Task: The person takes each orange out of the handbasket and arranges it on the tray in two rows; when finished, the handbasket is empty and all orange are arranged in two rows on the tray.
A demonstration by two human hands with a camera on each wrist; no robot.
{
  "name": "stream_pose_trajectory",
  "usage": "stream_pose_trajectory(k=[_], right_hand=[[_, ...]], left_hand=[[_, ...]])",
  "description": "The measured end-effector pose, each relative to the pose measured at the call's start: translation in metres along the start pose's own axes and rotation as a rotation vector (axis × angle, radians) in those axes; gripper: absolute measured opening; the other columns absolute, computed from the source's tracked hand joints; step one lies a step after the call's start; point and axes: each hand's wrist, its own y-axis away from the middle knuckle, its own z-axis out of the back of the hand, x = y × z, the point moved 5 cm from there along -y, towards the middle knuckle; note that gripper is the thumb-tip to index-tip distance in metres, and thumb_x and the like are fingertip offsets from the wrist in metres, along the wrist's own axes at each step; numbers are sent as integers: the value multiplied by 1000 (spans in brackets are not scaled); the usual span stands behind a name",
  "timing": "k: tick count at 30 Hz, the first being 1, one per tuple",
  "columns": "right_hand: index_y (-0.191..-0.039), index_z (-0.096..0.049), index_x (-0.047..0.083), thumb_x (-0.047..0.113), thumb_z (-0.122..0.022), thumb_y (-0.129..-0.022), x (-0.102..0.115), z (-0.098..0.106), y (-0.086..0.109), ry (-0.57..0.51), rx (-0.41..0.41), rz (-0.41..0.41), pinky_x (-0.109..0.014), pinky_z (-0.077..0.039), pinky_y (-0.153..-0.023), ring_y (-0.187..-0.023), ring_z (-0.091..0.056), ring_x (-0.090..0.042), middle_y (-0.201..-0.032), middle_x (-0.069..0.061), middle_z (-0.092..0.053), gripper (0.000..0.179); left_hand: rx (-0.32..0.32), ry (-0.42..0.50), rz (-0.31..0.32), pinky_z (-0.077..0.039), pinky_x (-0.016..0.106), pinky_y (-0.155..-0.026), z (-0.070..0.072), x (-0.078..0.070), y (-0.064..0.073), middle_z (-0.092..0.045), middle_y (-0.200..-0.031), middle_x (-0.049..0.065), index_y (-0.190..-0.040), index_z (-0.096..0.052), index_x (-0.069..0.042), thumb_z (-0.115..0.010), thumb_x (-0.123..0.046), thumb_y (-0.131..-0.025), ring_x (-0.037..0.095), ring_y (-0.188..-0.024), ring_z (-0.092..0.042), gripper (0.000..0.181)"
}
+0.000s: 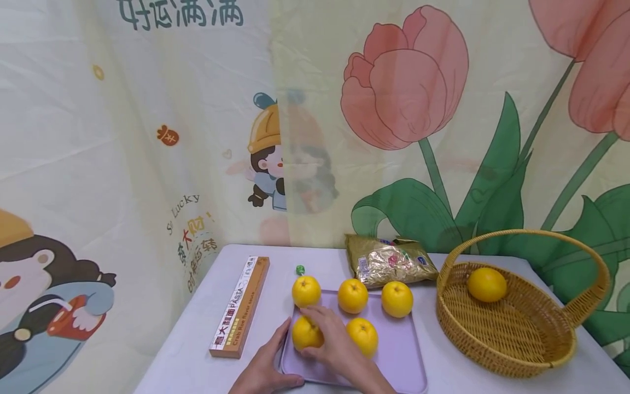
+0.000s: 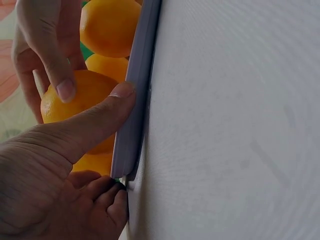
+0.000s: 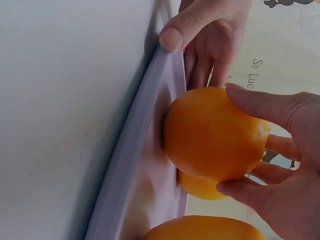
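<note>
My right hand (image 1: 337, 342) holds an orange (image 1: 306, 335) from above at the near left of a shallow lilac tray (image 1: 394, 358). In the right wrist view, thumb and fingers are spread round that orange (image 3: 215, 132), which is at the tray surface; whether it bears on it I cannot tell. My left hand (image 1: 268, 364) grips the tray's near left corner, its thumb on the front rim (image 2: 132, 120) and its fingers along the left side. Other oranges sit on the tray: one at the back left (image 1: 306, 291), several to the right (image 1: 363, 336).
Right of the tray stands a wicker basket (image 1: 507, 336) with a tall handle and one orange (image 1: 486, 284) inside. A gold foil packet (image 1: 391, 262) lies behind the tray, near a small green die-like cube (image 1: 300, 270). At left lies a long pasta box (image 1: 241, 306).
</note>
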Motion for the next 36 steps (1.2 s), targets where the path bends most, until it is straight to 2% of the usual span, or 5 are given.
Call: stream_pose_trajectory(k=[5, 17, 25, 30, 36], right_hand=[[-144, -65, 5, 8, -96, -79, -1, 5, -2, -7, -2, -21, -67, -47, -118, -136, -58, -40, -148, -15, -63, 72], [-133, -75, 10, 7, -95, -80, 5, 1, -10, 46, 14, -49, -56, -53, -113, -122, -59, -27, -138, -6, -68, 56], [-130, -76, 13, 5, -95, -79, 7, -3, -10, 22, 26, -47, -58, -52, -115, -124, -59, -27, -138, -5, -67, 55], [-129, -76, 13, 3, -96, -76, 2, -3, -5, -23, 24, -48, -60, -51, -115, -124, -58, -29, -138, -5, -68, 58], [-139, -71, 11, 3, -98, -71, 0, 6, -6, -68, -13, -9, -66, -46, -118, -134, -57, -38, -146, -11, -66, 74]], left_hand=[[-6, -7, 28, -29, 75, -125, 1, -1, -1, -27, -175, 25, -172, -24, -11, -103, -31, -72, 58, -156, -27, 129], [-1, -6, 22, -29, 76, -124, 5, -2, -2, -27, -174, 26, -172, -23, -10, -102, -31, -74, 59, -155, -27, 128], [17, 36, 26, -29, 78, -123, 4, 4, -1, -28, -173, 28, -172, -23, -9, -102, -28, -75, 59, -154, -28, 126], [59, 54, 29, -32, 77, -123, -1, 9, -2, -26, -173, 30, -172, -22, -8, -101, -31, -76, 61, -154, -26, 127], [47, 53, 30, -32, 77, -122, 1, 6, -4, -27, -173, 29, -172, -22, -9, -101, -31, -75, 60, -154, -29, 128]])
